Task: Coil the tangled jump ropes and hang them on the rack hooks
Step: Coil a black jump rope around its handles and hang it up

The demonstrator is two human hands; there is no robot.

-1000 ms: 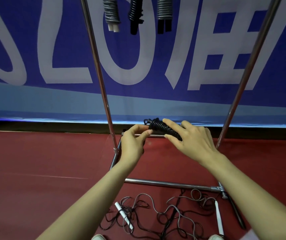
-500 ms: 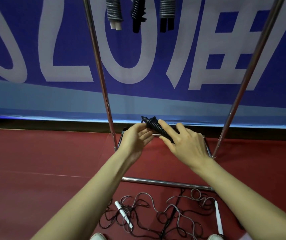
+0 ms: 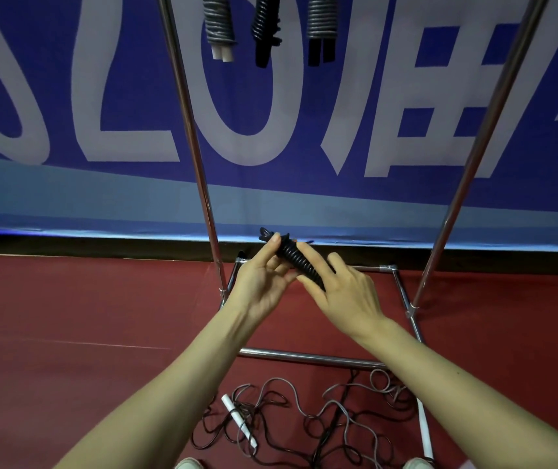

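Now holds a black coiled rope point(image 3: 296, 262) in both hands, in mid-air between the two uprights of the rack point(image 3: 200, 164) and above its base frame. Wraps the right hand point(image 3: 348, 296) over the lower half of the bundle, fingers curled across the coils, thumb underneath. Pinches the upper end with the left hand point(image 3: 264, 282), forefinger stretched up along the coils, other fingers bent. Tilts the bundle, upper end toward the rack's left upright, lower end in the right palm. Stands over tangled ropes point(image 3: 304, 418) on the red floor point(image 3: 68, 316), just in front of the rack's near base bar, with a white handle point(image 3: 238, 419) at the heap's left. Faces three hanging coils point(image 3: 265, 25) high on the rack, side by side: grey with white handles, black, grey with black handles.
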